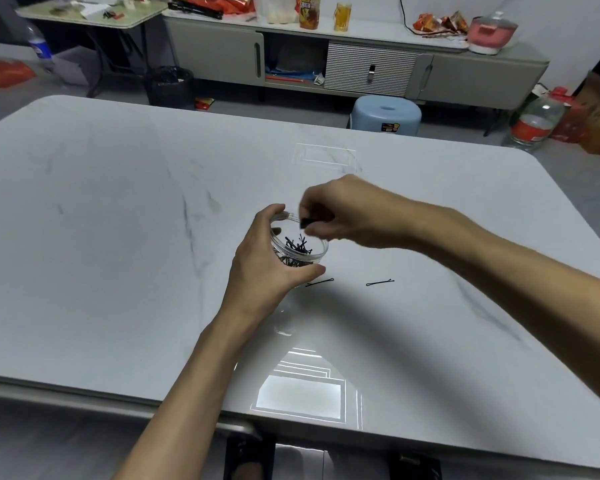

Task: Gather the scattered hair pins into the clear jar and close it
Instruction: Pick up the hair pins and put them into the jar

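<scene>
A clear jar [317,249] stands on the white marble table [118,237], lid off, with several black hair pins [297,245] lying inside. My left hand [264,268] wraps around its left and near side. Just over the jar's far rim, my right hand [340,213] pinches a bunch of black pins [307,222] in its fingertips. Two more black pins lie loose on the table right of the jar, one [320,282] near my left thumb and one [380,282] further right. A clear lid [286,318] seems to lie on the table near my left wrist; it is faint.
Beyond the table's far edge stand a blue stool [385,114], a black bin [168,85] and a low grey cabinet [361,64] with bottles and snack bags on top. A large bottle [534,123] sits on the floor at the right.
</scene>
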### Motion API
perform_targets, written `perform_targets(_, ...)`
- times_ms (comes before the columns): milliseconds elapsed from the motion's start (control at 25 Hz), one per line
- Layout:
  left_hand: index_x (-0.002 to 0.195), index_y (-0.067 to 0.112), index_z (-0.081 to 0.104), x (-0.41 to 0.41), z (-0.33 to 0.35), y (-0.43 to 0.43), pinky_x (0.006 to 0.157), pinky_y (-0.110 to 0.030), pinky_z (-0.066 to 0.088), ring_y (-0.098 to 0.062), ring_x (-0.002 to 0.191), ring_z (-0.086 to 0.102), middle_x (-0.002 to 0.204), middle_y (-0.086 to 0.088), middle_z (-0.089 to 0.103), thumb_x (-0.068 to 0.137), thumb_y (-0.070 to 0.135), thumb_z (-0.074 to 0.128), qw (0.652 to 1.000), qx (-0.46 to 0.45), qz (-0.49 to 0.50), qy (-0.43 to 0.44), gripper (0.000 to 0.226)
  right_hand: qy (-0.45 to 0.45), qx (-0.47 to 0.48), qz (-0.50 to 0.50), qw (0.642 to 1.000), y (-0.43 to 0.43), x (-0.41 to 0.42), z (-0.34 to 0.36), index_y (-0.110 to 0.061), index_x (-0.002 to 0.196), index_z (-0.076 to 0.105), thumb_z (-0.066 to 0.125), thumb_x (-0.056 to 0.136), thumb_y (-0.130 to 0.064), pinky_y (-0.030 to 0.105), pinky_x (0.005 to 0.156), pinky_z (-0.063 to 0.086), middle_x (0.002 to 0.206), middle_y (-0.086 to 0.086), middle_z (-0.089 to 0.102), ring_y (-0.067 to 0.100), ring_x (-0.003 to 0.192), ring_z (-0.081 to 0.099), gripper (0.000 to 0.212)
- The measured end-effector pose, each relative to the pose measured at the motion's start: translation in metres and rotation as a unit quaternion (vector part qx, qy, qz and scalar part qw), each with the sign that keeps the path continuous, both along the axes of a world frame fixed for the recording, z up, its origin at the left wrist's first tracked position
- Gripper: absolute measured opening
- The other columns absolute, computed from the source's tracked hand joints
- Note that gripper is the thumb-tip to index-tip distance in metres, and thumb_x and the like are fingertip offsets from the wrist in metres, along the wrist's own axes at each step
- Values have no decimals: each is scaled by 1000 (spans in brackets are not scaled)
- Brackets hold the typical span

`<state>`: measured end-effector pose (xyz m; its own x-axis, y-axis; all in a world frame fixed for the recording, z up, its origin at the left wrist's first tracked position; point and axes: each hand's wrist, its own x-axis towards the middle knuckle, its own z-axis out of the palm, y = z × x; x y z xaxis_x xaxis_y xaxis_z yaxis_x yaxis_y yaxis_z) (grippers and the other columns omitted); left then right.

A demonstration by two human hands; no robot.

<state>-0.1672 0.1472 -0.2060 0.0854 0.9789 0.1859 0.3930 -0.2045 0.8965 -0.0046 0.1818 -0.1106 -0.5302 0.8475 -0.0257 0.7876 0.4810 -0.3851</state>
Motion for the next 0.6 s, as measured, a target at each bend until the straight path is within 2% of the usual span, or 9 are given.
perform_targets(80,132,35,44,1,0,0,88,-22,46,-1,115,55,126,22,57,56,30,88,1000,-2,-7,-2,87,-30,-9,21,999,0,-14,-1,-15,95,69,67,84,-13,24,65,46,75,-7,64,12,71,58,12)
perform_targets(160,131,36,44,0,0,-1,88,-22,48,1,114,56,123,23,58,56,31,87,1000,-3,-7,-4,86,-11,-34,22,999,-2,-15,-5,-14,100,71,71,81,-13,27,70,50,83,-4,69,14,80,63,19)
perform_targets(240,133,36,43,-2,0,0,89,-20,46,1,117,54,127,23,55,56,34,86,1000,-1,-5,-4,88,53,-32,10,998,-1,-7,-12,-16,101,72,73,81,-11,22,73,51,89,-4,72,8,83,66,21)
perform_targets(320,134,36,42,-2,0,-1,87,-15,42,0,116,52,129,23,53,56,36,87,1000,2,-2,-7,91,153,-10,-50,987,-1,11,-24,-20,95,73,72,83,-8,15,74,50,86,-8,72,0,80,66,17)
perform_targets(360,135,36,41,-3,0,-1,86,-13,41,0,115,52,129,23,53,56,36,89,1000,4,1,-8,92,175,-3,-91,980,-1,22,-34,-21,91,73,71,83,-7,13,73,48,82,-10,71,-2,77,64,16)
perform_targets(400,135,36,41,-5,0,-1,86,-12,40,-1,115,52,129,22,52,56,36,89,1000,5,3,-8,93,154,-4,-123,980,-2,34,-46,-21,90,73,71,82,-7,14,72,46,80,-11,70,0,75,63,16)
perform_targets(520,136,36,41,-5,0,-2,86,-12,39,-2,116,52,131,22,52,56,38,88,1000,6,4,-11,93,-47,-34,-153,986,-13,76,-90,-15,90,72,74,79,-11,23,71,47,86,-3,68,14,79,62,12)
perform_targets(600,136,36,40,-5,0,-2,85,-12,39,-2,117,52,131,22,51,55,40,86,1000,5,6,-13,93,-69,-45,-174,981,-24,90,-112,-17,83,69,71,80,-11,27,70,49,84,-4,65,17,78,60,7)
